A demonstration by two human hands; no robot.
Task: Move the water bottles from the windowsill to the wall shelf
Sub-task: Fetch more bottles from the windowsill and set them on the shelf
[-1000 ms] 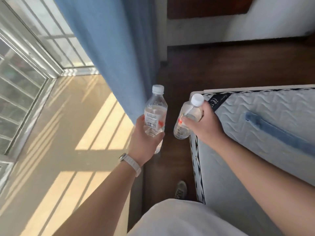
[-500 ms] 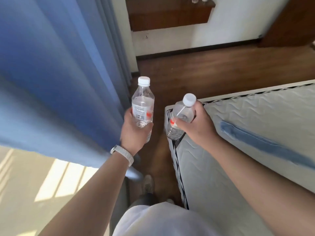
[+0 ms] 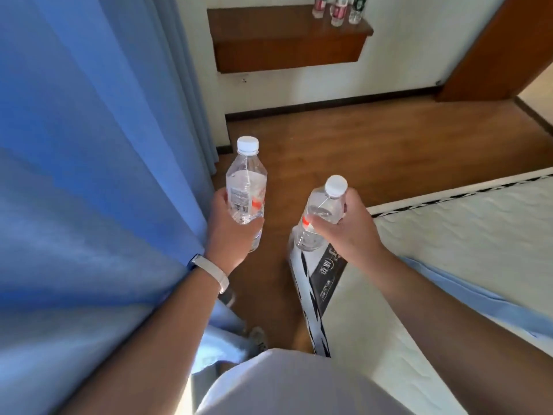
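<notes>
The left hand grips a clear plastic white-capped water bottle upright and the right hand, just beside it, grips a tilted matching bottle, one apiece apparently to save trips to the brown wooden wall shelf well ahead.

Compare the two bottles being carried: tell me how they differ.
The left bottle stands upright; the right bottle tilts, cap toward the right. The left hand grips the left bottle low, its top free; the right hand grips the right bottle high, its base free. Both are clear with white caps.
</notes>
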